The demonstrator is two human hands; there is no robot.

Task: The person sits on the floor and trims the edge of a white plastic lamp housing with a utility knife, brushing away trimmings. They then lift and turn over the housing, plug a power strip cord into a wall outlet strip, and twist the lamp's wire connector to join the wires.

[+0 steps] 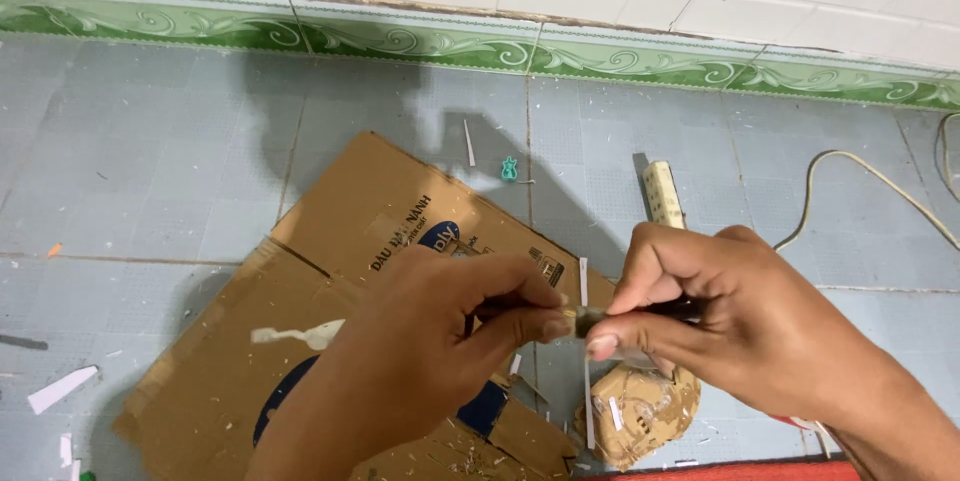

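brown cardboard (330, 341) with a blue mark, grey-blue floor tiles (150, 161), green scroll-patterned border tiles (420, 41)

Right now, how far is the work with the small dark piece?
Done, it seems: cutting, since white strips and scraps lie on the flattened cardboard and the tiled floor. In hand: the left hand and right hand pinch a small dark piece between fingertips. What is left cannot be told.

Above a flattened cardboard sheet (330, 231) on the grey tiled floor (150, 141), the left hand (440, 331) and right hand (720, 311) meet fingertip to fingertip, pinching a thin dark tool (640, 311) between them, with a white power strip (663, 193) lying just beyond the cardboard's far edge.
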